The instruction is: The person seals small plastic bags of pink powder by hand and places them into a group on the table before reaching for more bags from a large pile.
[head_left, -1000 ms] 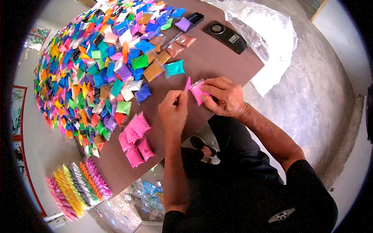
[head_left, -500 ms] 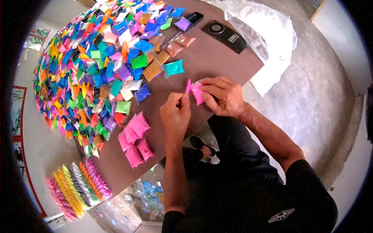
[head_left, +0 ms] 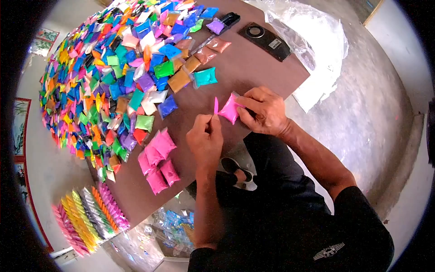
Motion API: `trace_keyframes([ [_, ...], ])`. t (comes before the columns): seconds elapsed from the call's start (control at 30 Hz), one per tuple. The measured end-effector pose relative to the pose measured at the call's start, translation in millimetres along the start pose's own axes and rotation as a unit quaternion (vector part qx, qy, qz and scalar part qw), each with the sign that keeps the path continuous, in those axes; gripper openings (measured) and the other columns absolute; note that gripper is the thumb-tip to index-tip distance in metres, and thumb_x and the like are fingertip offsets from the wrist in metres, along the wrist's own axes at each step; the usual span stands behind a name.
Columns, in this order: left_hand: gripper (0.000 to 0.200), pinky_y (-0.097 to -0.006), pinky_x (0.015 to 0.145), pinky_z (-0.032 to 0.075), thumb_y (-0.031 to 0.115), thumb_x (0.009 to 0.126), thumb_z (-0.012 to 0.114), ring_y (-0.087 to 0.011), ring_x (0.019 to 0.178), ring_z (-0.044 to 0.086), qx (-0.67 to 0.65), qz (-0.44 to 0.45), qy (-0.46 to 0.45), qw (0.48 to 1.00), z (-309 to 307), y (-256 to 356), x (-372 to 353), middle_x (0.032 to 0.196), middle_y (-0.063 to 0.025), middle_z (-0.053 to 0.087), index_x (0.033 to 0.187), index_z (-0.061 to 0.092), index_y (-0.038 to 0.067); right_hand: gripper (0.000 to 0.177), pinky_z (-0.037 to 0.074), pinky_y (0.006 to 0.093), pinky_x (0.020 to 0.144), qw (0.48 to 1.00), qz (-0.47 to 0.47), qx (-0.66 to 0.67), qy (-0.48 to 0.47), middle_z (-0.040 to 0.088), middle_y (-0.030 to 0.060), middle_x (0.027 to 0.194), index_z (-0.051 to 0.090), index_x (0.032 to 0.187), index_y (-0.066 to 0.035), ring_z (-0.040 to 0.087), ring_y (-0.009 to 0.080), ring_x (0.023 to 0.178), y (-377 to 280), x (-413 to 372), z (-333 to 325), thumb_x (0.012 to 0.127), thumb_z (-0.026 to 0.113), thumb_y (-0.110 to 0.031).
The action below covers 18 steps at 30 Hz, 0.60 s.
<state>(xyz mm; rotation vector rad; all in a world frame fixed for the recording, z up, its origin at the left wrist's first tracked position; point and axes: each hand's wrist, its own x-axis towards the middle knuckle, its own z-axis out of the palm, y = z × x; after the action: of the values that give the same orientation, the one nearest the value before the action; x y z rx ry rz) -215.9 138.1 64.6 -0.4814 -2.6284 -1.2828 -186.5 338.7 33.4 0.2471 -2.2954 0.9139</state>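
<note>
Over the near part of the brown table (head_left: 199, 97), my left hand (head_left: 205, 136) pinches a thin pink piece (head_left: 216, 105), a small packet seen edge-on. My right hand (head_left: 263, 111) grips the right side of a pink packet (head_left: 229, 109), clear at its edge, between thumb and fingers. The two pink things come close together between my hands. Left of my left forearm lies a small cluster of pink packets (head_left: 161, 149). A teal packet (head_left: 205, 77) rests on the table beyond my hands.
A large heap of multicoloured packets (head_left: 118, 81) covers the far left of the table. At the back are a black device with a round dial (head_left: 267, 41) and a clear plastic bag (head_left: 317, 50). Rows of twisted coloured strips (head_left: 88, 220) lie at the lower left corner.
Both hands have stayed nearly in place. The left thumb and fingers have dropped slightly with the pink piece, and more of the pink packet in my right hand now shows.
</note>
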Motion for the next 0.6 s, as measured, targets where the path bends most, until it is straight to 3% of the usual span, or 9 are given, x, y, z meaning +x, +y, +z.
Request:
trace_keyframes([
  [0.17, 0.015, -0.0305, 0.061, 0.048, 0.011, 0.096, 0.07, -0.0135, 0.063, 0.058, -0.048, -0.021, 0.005, 0.999, -1, 13, -9, 0.071, -0.0115, 0.063, 0.088, 0.067, 0.0, 0.02, 0.057, 0.0379, 0.069, 1.0, -0.006, -0.002, 0.01, 0.069, 0.0083, 0.09, 0.078, 0.096, -0.009, 0.068, 0.0274, 0.08, 0, -1, 2, 0.079, 0.08, -0.017],
  [0.27, 0.014, -0.0302, 0.062, 0.049, 0.012, 0.095, 0.071, -0.0125, 0.064, 0.059, 0.02, -0.011, -0.01, 1.0, 0, -2, -6, 0.071, -0.009, 0.065, 0.088, 0.067, -0.001, 0.019, 0.057, 0.0378, 0.069, 1.0, -0.011, -0.005, 0.007, 0.069, 0.0079, 0.091, 0.078, 0.095, -0.009, 0.068, 0.027, 0.081, 0, 1, 2, 0.078, 0.081, -0.018],
  [0.33, 0.014, -0.0356, 0.059, 0.05, 0.011, 0.094, 0.07, -0.0189, 0.058, 0.062, 0.025, -0.005, -0.014, 1.0, -4, -12, 1, 0.067, -0.0142, 0.062, 0.086, 0.064, 0.001, 0.019, 0.057, 0.0377, 0.07, 1.0, -0.009, -0.008, 0.008, 0.069, 0.0079, 0.091, 0.078, 0.094, -0.009, 0.068, 0.0269, 0.081, 0, 0, 3, 0.077, 0.081, -0.018],
  [0.6, 0.015, -0.0384, 0.058, 0.05, 0.014, 0.095, 0.07, -0.0286, 0.059, 0.066, -0.004, -0.005, 0.011, 1.0, 1, 23, -16, 0.068, -0.0164, 0.063, 0.087, 0.063, 0.003, 0.017, 0.057, 0.0375, 0.069, 1.0, -0.003, -0.009, 0.016, 0.07, 0.0082, 0.09, 0.078, 0.091, -0.009, 0.069, 0.027, 0.081, 0, -1, 5, 0.077, 0.082, -0.018],
])
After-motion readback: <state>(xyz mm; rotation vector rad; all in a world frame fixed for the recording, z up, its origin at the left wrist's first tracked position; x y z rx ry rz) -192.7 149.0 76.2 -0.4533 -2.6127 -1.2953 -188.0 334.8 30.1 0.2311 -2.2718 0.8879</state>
